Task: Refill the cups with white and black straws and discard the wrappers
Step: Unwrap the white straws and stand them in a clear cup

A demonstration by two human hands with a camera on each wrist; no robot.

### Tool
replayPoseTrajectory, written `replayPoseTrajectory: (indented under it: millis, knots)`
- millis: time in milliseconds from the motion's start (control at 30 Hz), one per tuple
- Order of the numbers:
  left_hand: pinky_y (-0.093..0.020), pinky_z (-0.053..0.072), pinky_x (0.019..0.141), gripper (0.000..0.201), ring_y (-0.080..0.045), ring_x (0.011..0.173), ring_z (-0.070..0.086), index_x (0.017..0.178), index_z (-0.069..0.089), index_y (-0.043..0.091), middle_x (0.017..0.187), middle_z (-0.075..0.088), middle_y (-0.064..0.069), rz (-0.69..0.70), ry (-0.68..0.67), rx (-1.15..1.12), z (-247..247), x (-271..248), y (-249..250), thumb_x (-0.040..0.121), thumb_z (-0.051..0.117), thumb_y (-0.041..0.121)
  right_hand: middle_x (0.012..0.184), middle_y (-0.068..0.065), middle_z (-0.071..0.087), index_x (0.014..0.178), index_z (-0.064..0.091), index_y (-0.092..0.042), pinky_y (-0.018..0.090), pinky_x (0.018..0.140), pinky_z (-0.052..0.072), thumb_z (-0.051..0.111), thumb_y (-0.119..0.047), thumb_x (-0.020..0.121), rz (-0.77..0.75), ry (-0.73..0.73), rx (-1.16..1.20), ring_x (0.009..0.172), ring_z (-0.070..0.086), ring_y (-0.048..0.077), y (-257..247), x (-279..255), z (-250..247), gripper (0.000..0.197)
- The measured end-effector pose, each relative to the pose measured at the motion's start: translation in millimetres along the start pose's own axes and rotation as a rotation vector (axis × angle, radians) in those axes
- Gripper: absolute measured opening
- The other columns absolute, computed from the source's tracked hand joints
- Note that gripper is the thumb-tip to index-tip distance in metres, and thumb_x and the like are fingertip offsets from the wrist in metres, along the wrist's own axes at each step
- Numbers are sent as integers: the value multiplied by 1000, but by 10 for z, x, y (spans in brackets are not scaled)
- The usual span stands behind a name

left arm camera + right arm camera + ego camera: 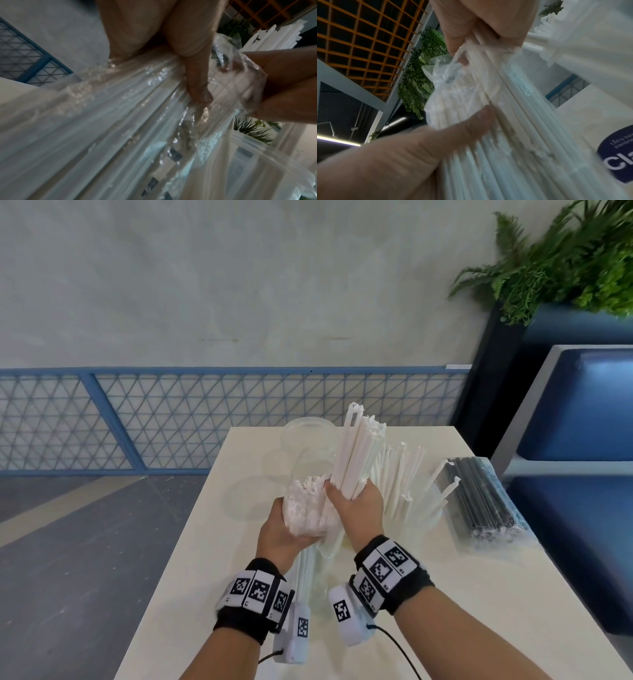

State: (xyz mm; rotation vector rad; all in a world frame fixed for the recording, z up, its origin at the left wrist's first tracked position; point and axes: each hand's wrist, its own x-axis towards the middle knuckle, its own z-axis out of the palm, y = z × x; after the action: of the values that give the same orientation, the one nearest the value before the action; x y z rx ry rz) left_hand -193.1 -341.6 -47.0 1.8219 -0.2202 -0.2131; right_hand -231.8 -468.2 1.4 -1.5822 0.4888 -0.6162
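Observation:
Above the cream table (pixel 445 594) my left hand (pixel 284 529) grips a clear plastic pack of white straws (pixel 308 505), its mouth facing up. My right hand (pixel 356 505) grips a bunch of white straws (pixel 356 453) that stands halfway out of the pack. The left wrist view shows the crinkled clear wrapper (pixel 120 121) under my fingers (pixel 197 81). In the right wrist view my thumb (pixel 471 121) presses the straw bunch (pixel 505 121). A clear cup with white straws (pixel 407 491) stands just right of my hands. A wrapped pack of black straws (pixel 486 501) lies at the table's right.
Two clear empty cups (pixel 308 433) stand at the table's far side, behind my hands. A blue padded bench (pixel 575 474) runs along the right edge. A blue mesh railing (pixel 205 419) and a fern planter (pixel 548 268) stand beyond the table.

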Motion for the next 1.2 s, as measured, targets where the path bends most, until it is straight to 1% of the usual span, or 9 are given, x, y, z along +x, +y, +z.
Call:
replayPoseTrajectory:
  millis: [133,267,400,500,600,767,900,1067,1200]
  knots:
    - [-35,51,87,70,-17,100,58,109,48,22,102,60,8,2,-17,39,-20,-2,-13,53,89,27,89,4,68,97,64,-10,24,74,53,70,-12,79,-16,25,120,84,66,17,-238,102,-36,20]
    - [-26,45,79,65,-17,97,56,110,47,21,98,58,11,8,-9,59,-32,-35,10,58,87,22,81,5,68,92,65,-8,32,73,55,71,-10,77,-18,108,212,79,66,21,-502,318,-135,16]
    - [-18,41,70,64,-15,93,54,111,46,20,94,55,15,15,-4,61,-31,-47,35,60,86,17,72,3,67,84,67,-1,25,63,51,65,-2,77,-19,97,282,68,62,13,-638,429,-240,8]
    - [-15,41,67,63,-13,89,55,108,47,19,92,57,15,27,6,67,-33,-49,29,59,87,16,71,6,63,75,64,-6,24,58,48,64,-1,77,10,113,322,65,59,16,-638,451,-270,6]
    - [-21,44,70,62,-16,90,57,107,49,19,92,58,14,33,21,64,-36,-49,13,58,87,16,68,5,61,74,61,-9,27,60,48,63,0,77,6,158,357,65,58,19,-660,486,-318,10]
    - [-27,44,77,60,-19,96,56,106,47,23,94,58,13,27,37,24,-76,-60,-6,60,85,12,65,0,57,87,62,-1,19,49,48,63,-3,80,1,239,366,48,58,2,-814,635,-473,8]
    - [-23,43,72,59,-17,93,55,105,47,23,92,57,15,31,40,20,-68,-63,14,61,85,12,65,-1,58,73,56,-11,19,53,48,67,-10,79,85,290,382,55,57,12,-768,713,-459,12]
    - [-29,45,78,58,-21,95,57,105,48,21,92,58,11,17,54,30,-30,-31,-22,61,84,11,79,14,62,86,60,-2,21,47,48,67,-1,74,234,214,538,60,59,21,-521,568,-334,13]
    - [-31,47,80,59,-22,93,57,106,46,23,92,59,9,18,60,45,-39,-26,-31,62,84,11,84,13,64,84,64,-8,26,58,49,69,1,72,254,150,543,69,62,22,-398,486,-205,15]
